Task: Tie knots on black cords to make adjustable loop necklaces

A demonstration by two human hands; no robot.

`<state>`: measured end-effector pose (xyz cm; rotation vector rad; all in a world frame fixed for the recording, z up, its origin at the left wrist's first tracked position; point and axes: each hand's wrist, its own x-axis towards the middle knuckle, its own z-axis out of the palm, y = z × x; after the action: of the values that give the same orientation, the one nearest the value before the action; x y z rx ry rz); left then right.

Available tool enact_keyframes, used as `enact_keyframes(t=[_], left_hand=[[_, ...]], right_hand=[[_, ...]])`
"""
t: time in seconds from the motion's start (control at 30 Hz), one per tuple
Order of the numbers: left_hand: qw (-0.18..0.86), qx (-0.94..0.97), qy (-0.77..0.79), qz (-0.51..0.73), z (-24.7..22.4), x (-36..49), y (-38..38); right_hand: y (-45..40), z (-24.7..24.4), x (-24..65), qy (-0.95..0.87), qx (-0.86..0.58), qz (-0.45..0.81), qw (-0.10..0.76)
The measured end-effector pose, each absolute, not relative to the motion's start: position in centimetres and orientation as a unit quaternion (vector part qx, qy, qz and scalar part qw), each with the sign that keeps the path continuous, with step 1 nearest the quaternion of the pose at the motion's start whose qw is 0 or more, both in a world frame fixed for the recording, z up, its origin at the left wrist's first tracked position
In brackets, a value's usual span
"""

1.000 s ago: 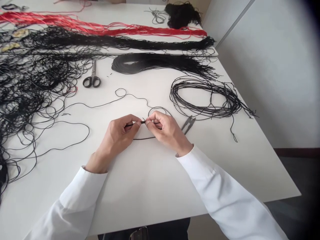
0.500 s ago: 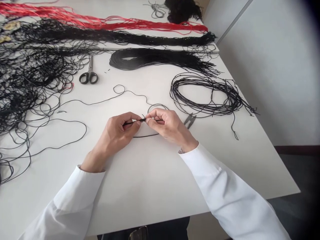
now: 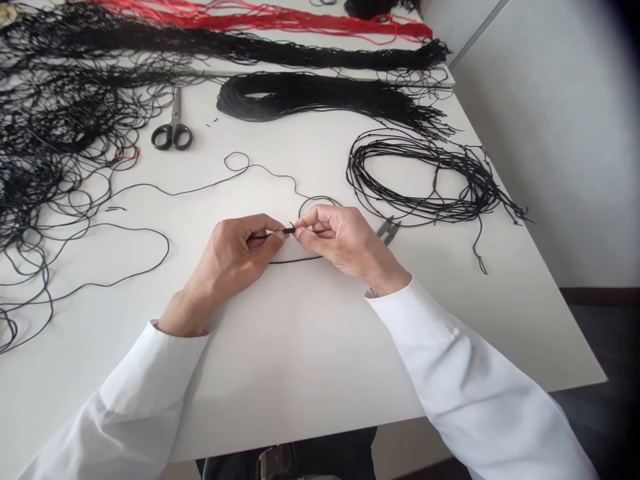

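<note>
Between my two hands runs a thin black cord (image 3: 296, 260), curving below them as a loop over the table. My left hand (image 3: 235, 250) pinches it between thumb and forefinger. My right hand (image 3: 345, 240) pinches the same cord just to the right, fingertips close to the left ones. A short thicker wrapped part, like a knot (image 3: 289, 231), shows between the fingertips, with a small loose end sticking up. Thread snips (image 3: 389, 231) lie partly hidden behind my right hand.
Black-handled scissors (image 3: 173, 133) lie at the back left, near a large tangle of black cord (image 3: 60, 133). A coiled black cord bundle (image 3: 425, 212), a folded black hank (image 3: 320, 97) and red cord (image 3: 300, 21) lie farther back. The table edge (image 3: 575, 320) slopes down at right.
The view has shifted slightly, so the things on the table sit higher in it. Both hands keep their pinch on the cord, with little visible movement of the fingers.
</note>
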<state>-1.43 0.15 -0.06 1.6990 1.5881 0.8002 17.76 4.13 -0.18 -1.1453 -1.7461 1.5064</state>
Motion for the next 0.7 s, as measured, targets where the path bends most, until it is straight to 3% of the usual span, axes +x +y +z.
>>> enact_keyframes(t=[0.7], left_hand=[[0.365, 0.637, 0.599, 0.322, -0.13, -1.6, 0.14]], right_hand=[[4.43, 0.03, 18.06, -0.695, -0.417, 0.528, 0.254]])
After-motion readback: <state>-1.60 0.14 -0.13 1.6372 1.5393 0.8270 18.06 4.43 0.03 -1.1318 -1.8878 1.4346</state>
